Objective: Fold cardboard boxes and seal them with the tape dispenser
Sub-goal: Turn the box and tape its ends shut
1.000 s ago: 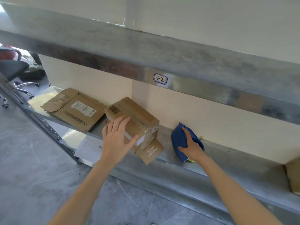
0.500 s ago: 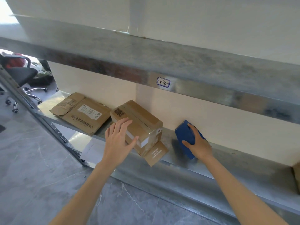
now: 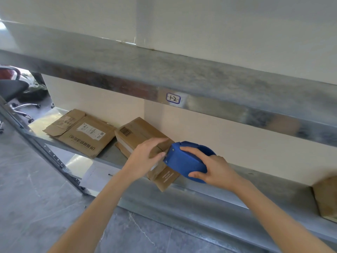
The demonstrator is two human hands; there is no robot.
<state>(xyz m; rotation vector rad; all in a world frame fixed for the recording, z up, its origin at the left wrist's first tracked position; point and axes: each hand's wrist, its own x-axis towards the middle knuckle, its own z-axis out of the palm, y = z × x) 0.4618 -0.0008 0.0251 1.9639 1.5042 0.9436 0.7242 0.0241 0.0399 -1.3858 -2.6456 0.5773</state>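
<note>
Far left of my left fingers [image 3: 156, 142]: office chair [image 3: 12, 90] on the floor, beyond the rack. Nearer on that side: flattened cardboard [image 3: 82, 133] lying on the shelf [image 3: 264, 183], printed label up. Box [image 3: 138, 134] sits on the shelf under my left fingers, barcode end off to their left, one flap sticking out over the shelf's front edge below them. Left fingers lie over the box top, thumb on its front face, gripping the right end. Right fingers [image 3: 191, 149] are wrapped round the blue tape dispenser [image 3: 184, 161], thumb underneath, firm hold. Dispenser nose is just beside my left thumb at the box's right end; contact with the cardboard, can't tell. Far right of the right fingers: second box [image 3: 326, 198], cut off.
</note>
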